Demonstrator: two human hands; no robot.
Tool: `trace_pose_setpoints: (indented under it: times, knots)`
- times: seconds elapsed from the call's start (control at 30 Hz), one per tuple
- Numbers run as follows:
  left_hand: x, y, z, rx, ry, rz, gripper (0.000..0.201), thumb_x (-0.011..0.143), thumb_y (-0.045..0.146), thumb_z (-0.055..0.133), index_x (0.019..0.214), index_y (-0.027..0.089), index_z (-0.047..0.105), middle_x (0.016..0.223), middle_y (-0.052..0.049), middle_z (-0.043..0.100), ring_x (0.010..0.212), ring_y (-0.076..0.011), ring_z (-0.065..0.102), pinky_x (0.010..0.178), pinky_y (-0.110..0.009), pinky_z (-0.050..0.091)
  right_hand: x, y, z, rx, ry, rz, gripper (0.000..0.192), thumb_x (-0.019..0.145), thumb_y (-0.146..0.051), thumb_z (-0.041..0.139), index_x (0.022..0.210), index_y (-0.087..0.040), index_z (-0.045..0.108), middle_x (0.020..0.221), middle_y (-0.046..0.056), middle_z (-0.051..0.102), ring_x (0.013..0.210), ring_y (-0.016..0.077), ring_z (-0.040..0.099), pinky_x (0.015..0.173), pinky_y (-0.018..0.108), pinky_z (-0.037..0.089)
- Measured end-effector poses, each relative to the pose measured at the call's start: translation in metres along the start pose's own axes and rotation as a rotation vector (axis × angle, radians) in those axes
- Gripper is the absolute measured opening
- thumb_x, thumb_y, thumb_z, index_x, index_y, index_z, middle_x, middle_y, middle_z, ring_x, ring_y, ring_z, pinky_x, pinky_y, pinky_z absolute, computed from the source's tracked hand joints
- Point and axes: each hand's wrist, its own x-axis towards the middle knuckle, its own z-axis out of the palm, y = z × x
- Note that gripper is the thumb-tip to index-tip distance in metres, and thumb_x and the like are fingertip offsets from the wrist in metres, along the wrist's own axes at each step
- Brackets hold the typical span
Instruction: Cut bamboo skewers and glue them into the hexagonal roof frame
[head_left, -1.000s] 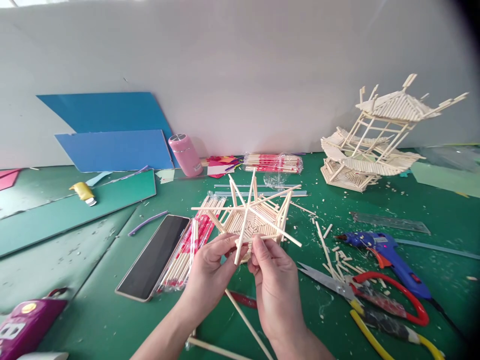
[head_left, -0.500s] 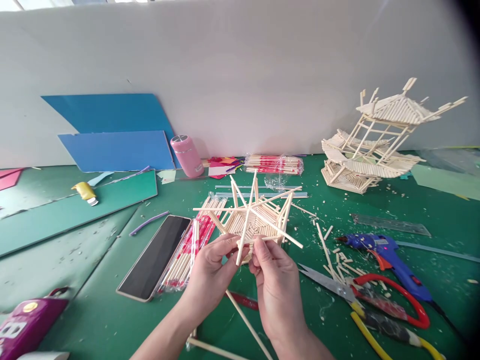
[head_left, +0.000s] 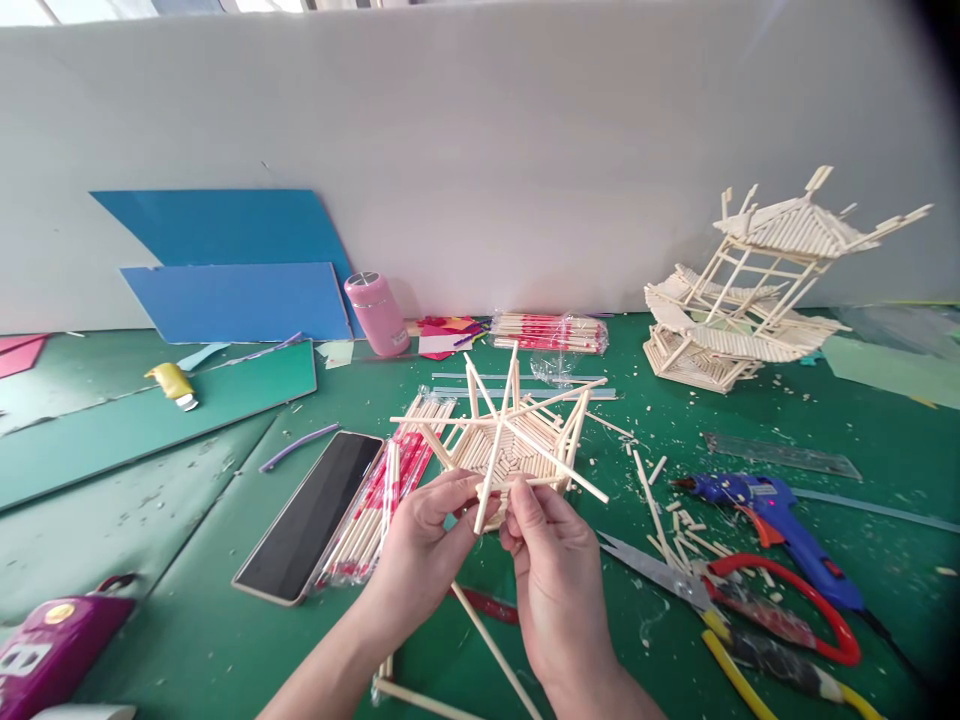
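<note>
My left hand (head_left: 429,532) is closed in a pinch at the near end of a star-shaped frame of wooden sticks (head_left: 501,420). My right hand (head_left: 553,560) pinches a short wooden stick (head_left: 496,488) that lies crosswise between the two hands, against the frame's near spoke. Whether the left fingers hold the spoke, the short stick or both is partly hidden. Behind and below the spokes is a six-sided base of sticks (head_left: 517,460) with upright posts at its corners; my hands cover its near side.
A stick pagoda (head_left: 757,290) stands at the back right. On the right are a blue glue gun (head_left: 780,520), red-handled scissors (head_left: 660,570) and stick offcuts. Left of my hands lie bagged sticks (head_left: 367,510) and a phone (head_left: 311,520). A pink bottle (head_left: 377,315) stands by the wall.
The whole view has shifted very slightly. Both hands keep their pinch on the sticks, and nothing has visibly been taken up or let go.
</note>
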Motion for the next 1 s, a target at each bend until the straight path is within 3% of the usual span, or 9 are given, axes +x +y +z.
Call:
trace_pose_setpoints:
  times: [1.0]
  knots:
    - [0.0014, -0.0005, -0.0024, 0.017, -0.036, -0.009, 0.017, 0.086, 0.019, 0.052, 0.094, 0.019, 0.067, 0.079, -0.004, 0.063, 0.072, -0.0164, 0.056, 0.067, -0.025, 0.044, -0.0001, -0.0023, 0.0004, 0.007, -0.001, 0.0, 0.026, 0.08, -0.04, 0.058, 0.065, -0.019, 0.059, 0.059, -0.003, 0.052, 0.055, 0.0101, 0.041, 0.054, 0.023, 0.036]
